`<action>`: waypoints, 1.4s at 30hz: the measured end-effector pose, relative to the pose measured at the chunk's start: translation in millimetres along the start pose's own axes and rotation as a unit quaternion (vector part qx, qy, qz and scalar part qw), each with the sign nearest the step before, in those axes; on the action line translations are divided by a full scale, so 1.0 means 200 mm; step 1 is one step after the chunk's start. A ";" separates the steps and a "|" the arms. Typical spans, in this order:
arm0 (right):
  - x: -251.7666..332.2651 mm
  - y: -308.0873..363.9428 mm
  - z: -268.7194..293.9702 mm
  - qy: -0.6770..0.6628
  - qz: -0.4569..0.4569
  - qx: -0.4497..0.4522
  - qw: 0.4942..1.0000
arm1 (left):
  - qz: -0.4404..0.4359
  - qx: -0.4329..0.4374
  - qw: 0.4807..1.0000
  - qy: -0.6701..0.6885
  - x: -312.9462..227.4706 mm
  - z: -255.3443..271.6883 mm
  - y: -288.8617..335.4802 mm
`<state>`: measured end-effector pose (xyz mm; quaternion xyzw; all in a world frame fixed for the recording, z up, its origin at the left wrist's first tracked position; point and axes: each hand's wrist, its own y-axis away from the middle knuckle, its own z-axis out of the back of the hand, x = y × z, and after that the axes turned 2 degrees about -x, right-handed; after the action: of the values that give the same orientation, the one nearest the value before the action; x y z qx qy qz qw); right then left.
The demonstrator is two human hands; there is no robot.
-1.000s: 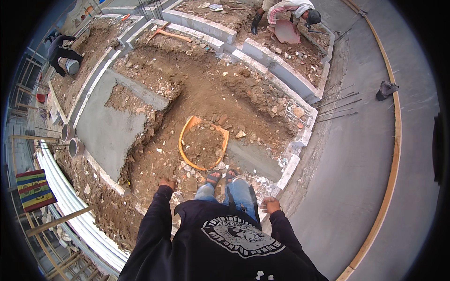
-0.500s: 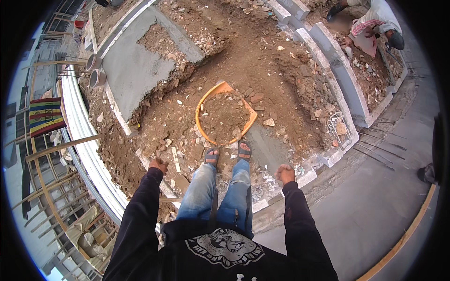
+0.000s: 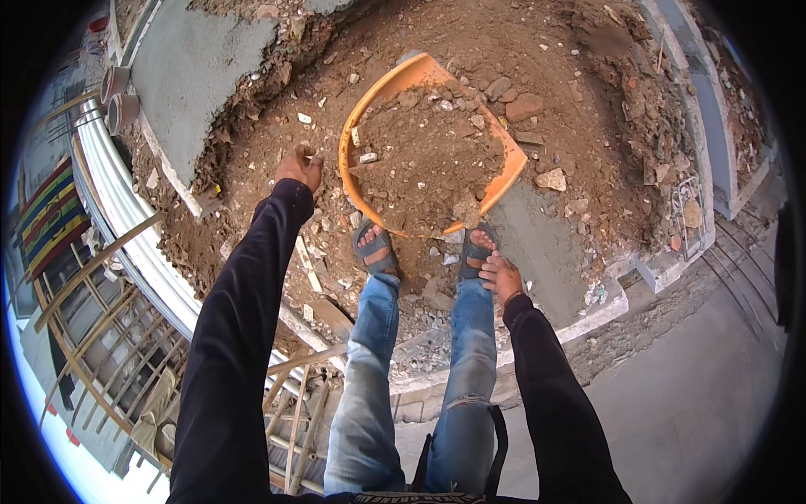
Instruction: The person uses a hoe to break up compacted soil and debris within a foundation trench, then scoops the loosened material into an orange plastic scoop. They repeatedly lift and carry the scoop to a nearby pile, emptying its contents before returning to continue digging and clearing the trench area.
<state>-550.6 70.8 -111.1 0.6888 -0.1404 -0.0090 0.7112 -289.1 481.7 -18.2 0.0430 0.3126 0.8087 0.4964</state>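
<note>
An orange basin, its rim rounded on the left and angular on the right, sits on the ground at my feet. Brown soil mixed with stones fills it and partly covers the near rim. My left hand hangs just left of the basin, apart from it, its fingers loosely bent with nothing in them. Close to my right foot and knee, below the basin's near right side, is my right hand. Its fingers are slightly spread and hold nothing. Grey sandals stand against the near rim.
Loose stones and rubble lie around the basin. A concrete slab borders the dug earth at far left, beside white pipes. Wooden poles stick up at left. A concrete curb and bent rebar stand at right.
My view has tipped down and closer to the basin as I bend forward. Both hands have come inward toward it, and their closed fingers have loosened. The person at far right is out of view.
</note>
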 end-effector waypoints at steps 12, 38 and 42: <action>0.18 -0.49 -0.51 -0.360 0.049 -0.109 0.925 | 0.038 0.079 0.991 0.096 -0.05 -0.46 -0.58; 0.32 0.21 -0.35 -0.177 0.052 -0.142 0.972 | 0.060 -0.008 0.972 0.226 0.09 -0.43 0.37; 0.33 0.59 -0.24 -0.159 0.096 -0.136 0.973 | 0.105 -0.032 0.922 0.371 0.12 -0.28 0.85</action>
<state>-497.8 110.4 17.4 0.5589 -0.3140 -0.0691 0.7643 -453.8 423.4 24.2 -0.2435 0.4422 0.8237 0.2583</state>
